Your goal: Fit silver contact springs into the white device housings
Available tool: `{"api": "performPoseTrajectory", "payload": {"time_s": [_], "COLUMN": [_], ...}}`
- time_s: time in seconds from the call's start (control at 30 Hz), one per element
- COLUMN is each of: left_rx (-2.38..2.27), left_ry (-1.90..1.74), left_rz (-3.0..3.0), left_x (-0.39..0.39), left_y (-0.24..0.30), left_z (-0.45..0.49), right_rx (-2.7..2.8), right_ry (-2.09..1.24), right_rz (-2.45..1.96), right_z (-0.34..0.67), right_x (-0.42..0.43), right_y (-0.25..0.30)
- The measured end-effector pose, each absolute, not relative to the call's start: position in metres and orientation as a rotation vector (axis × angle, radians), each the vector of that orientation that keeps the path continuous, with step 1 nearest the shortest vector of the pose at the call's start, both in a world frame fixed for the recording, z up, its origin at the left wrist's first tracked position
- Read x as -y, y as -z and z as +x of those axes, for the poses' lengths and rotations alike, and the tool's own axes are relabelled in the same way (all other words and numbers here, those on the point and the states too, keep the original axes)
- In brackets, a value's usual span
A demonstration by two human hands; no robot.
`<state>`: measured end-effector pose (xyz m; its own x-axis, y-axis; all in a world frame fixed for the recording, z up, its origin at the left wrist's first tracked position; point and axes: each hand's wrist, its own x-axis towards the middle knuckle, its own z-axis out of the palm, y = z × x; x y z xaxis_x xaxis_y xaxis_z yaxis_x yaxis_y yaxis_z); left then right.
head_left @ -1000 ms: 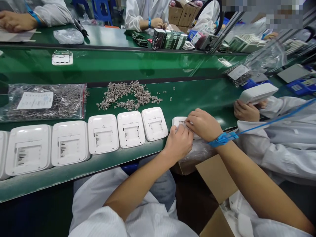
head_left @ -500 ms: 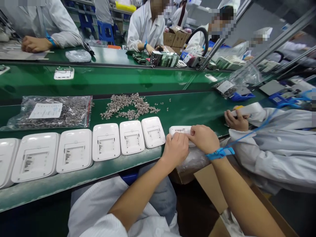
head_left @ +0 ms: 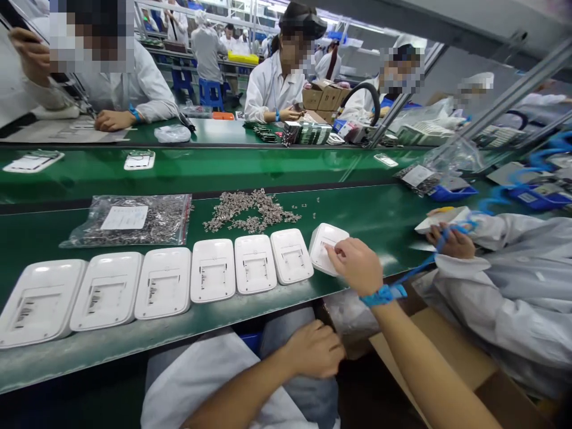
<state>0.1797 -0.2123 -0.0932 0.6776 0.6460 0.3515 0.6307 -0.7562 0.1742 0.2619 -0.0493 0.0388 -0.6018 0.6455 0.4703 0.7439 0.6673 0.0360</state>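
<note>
My right hand, with a blue wrist strap, is at the right end of a row of white plastic housings. Its bent fingers are closed on a slightly tilted white plastic housing, thumb and forefinger at the recess in its face. Over my lap, below the bench edge, is my left hand, fingers curled inward; its palm and fingertips are hidden, so whatever it holds, if anything, does not show. Left of the tilted piece, another housing lies with its recessed compartment facing up, first of several alike.
Behind the row lie a loose pile of small metal parts and a clear bag full of them. A co-worker's hand holds a white piece at the right. An open cardboard box stands below the bench edge.
My left hand has left the right-end housing and dropped to my lap. That housing now stands turned with its face toward me, my right hand still on it. The view has tilted up.
</note>
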Motion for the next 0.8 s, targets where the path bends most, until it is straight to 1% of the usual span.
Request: {"api": "performPoseTrajectory", "payload": {"time_s": [0.07, 0.2, 0.5, 0.63, 0.8], "left_rx": [-1.234, -1.394, -1.347, -1.317, -1.355], "left_ry": [-0.542, -0.667, -0.749, -0.721, -0.644], "left_rz": [2.653, 2.425, 2.405, 2.395, 2.452], "left_x": [0.221, 0.219, 0.217, 0.214, 0.219], "left_y": [0.111, 0.117, 0.119, 0.118, 0.105], "left_z": [0.173, 0.166, 0.165, 0.165, 0.163], "right_rx": [2.371, 2.336, 2.21, 2.245, 2.313], "right_ry": [0.185, 0.121, -0.04, -0.114, -0.242], "right_rz": [-1.138, -1.284, -1.684, -1.695, -1.552], "right_z": [0.25, 0.227, 0.204, 0.202, 0.218], "right_x": [0.072, 0.103, 0.1, 0.097, 0.098], "right_y": [-0.032, -0.023, -0.029, -0.028, -0.023]}}
